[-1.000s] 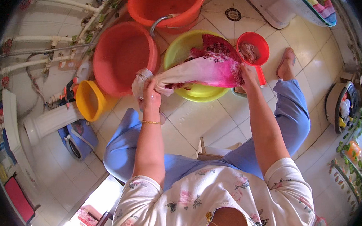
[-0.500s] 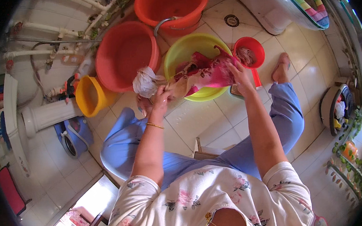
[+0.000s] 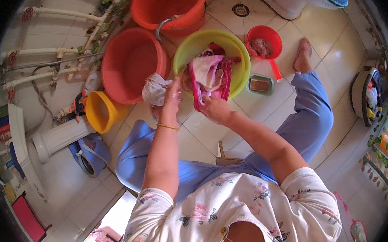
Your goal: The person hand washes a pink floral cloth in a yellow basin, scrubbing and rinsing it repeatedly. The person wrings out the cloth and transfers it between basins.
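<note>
A pink and cream patterned cloth (image 3: 209,72) lies bunched in the yellow-green basin (image 3: 241,79), with one end hanging over the near rim. My right hand (image 3: 216,109) grips that end, fingers closed on it. Left of the basin, my left hand (image 3: 172,97) is apart from the cloth, fingers stretched out and seen edge-on. Just beside it, a crumpled whitish cloth (image 3: 155,88) hangs at the rim of the red tub (image 3: 110,75). Any contact between that cloth and my fingers is hard to make out.
A second red bucket (image 3: 173,21) stands behind. To the right are a red dipper (image 3: 274,39) holding a wet cloth and a soap bar (image 3: 261,85) in its dish. A yellow bucket (image 3: 100,112) leans at left, near white pipes. A floor drain (image 3: 240,10) lies farther back.
The patterned cloth, stretched between both hands before, has dropped into the basin. My left hand has let go; my right hand has moved left and nearer, gripping an edge. The soap dish is now uncovered.
</note>
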### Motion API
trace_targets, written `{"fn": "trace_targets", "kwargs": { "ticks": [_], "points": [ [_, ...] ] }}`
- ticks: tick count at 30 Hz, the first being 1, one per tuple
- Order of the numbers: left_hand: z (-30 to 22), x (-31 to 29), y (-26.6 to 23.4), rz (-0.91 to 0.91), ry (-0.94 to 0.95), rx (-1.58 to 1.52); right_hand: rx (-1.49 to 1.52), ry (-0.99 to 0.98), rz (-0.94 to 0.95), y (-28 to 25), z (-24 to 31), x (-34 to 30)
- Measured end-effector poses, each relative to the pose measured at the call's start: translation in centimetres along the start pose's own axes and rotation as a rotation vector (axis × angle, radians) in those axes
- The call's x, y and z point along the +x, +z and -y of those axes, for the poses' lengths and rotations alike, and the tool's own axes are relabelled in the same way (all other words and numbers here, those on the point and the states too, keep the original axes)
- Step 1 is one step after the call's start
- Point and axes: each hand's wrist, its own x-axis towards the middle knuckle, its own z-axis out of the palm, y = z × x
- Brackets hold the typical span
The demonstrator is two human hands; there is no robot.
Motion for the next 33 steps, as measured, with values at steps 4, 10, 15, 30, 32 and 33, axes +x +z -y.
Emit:
{"fn": "trace_targets", "kwargs": {
  "ticks": [4, 10, 15, 30, 32, 33],
  "points": [
    [2.7, 1.7, 2.2, 0.148, -0.066, 0.086, 0.033, -0.075, -0.021, 1.4, 2.7, -1.8],
    [4.3, 5.1, 3.5, 0.080, -0.310, -0.191, 0.161, -0.126, 0.002, 0.2, 3.7, -4.0],
    [-1.0, 2.9, 2.5, 0.338, 0.101, 0.097, 0.273, -0.008, 0.016, 2.1, 2.0, -5.3],
    [-15.4, -15.8, -1.1, 0.618, 0.727, -0.621, 0.714, 0.808, -0.546, 3.1, -4.8, 0.4],
    [-15.7, -16.5, -2.5, 0.671, 0.780, -0.637, 0.582, 0.800, -0.556, 2.8, -6.6, 1.3],
    [-16.1, -16.8, -2.6, 0.713, 0.777, -0.630, 0.517, 0.790, -0.561, 2.5, -7.4, 1.8]
  ]
}}
